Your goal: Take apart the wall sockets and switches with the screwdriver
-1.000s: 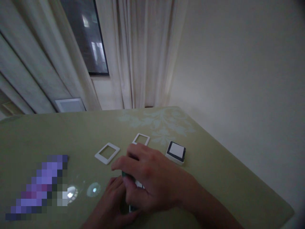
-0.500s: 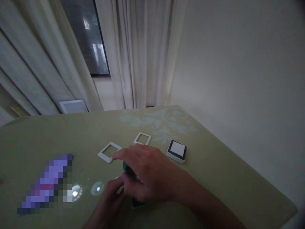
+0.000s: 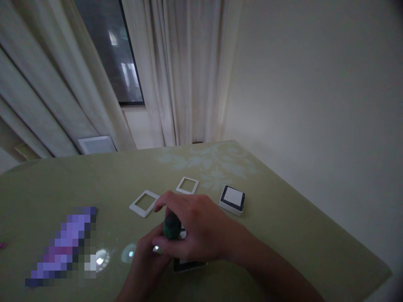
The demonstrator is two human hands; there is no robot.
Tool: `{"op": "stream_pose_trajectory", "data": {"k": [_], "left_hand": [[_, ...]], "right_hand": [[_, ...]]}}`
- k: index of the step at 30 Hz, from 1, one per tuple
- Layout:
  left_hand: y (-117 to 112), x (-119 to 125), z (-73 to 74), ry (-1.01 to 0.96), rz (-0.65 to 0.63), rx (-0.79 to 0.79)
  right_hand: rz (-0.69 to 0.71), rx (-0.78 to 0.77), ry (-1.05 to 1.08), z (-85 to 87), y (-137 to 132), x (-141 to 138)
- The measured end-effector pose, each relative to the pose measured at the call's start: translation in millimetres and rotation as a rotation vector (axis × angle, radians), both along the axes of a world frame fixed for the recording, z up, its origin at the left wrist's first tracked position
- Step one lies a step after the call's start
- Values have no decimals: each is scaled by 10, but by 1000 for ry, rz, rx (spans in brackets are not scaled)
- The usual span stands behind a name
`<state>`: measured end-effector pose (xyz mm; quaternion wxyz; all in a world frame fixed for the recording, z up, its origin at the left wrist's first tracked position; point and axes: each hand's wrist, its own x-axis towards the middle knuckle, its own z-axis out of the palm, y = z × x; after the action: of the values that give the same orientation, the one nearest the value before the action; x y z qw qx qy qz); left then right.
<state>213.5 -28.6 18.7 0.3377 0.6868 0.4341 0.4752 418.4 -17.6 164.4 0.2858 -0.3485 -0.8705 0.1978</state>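
A green screwdriver [image 3: 172, 226] with a dark cap stands upright, its shaft hidden. My right hand [image 3: 201, 228] is around its handle, thumb on the near side and index finger bent above the cap. Beneath the hands lies a black-edged square piece [image 3: 189, 266], mostly covered. My left hand [image 3: 149, 253] is curled in beside the screwdriver's lower part; its fingertips are hidden, so what they grip cannot be made out. Beyond the hands lie two thin white square frames, a nearer one [image 3: 137, 209] and a farther one [image 3: 187, 178].
A white block with a black-edged top [image 3: 232, 204] sits right of the frames. A blurred purple packet [image 3: 64, 243] lies on the left of the green tablecloth [image 3: 126, 172]. Curtains [image 3: 176, 84] and a wall [image 3: 315, 105] border the table.
My right thumb and fingers have loosened and shifted about the handle, so more of the screwdriver shows. My left hand stays beside it. The view has tilted slightly.
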Motion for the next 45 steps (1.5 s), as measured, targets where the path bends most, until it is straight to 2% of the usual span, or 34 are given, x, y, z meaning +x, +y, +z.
{"op": "stream_pose_trajectory", "data": {"k": [5,9,11,15,17,22,24,27,32,39,45], "left_hand": [[3,-58,-3,75,91,117],[9,-40,17,36,4,39],[-4,-59,-29,18,-6,4],[-19,-138,-205,43,55,48],[-10,-136,-222,62,74,50],[-19,-48,-32,6,6,-36],[-40,-37,17,-13,39,-14],[-47,-26,46,-13,94,22],[-30,19,129,-56,-6,-80],[-53,-4,92,-112,-13,-64],[-51,7,178,-129,27,-64]], "right_hand": [[-36,11,1,-21,0,-11],[-8,14,1,-48,4,-31],[1,9,-3,-53,7,-40],[-56,-7,-9,-47,14,-49],[-65,-24,7,-46,16,-51],[-45,-50,52,-54,12,-56],[-62,-58,57,-54,13,-58],[-77,-79,74,-46,18,-63],[-52,-89,83,-34,15,-76],[-30,-78,95,-50,-2,-75],[-5,-68,85,-73,-13,-94]]}}
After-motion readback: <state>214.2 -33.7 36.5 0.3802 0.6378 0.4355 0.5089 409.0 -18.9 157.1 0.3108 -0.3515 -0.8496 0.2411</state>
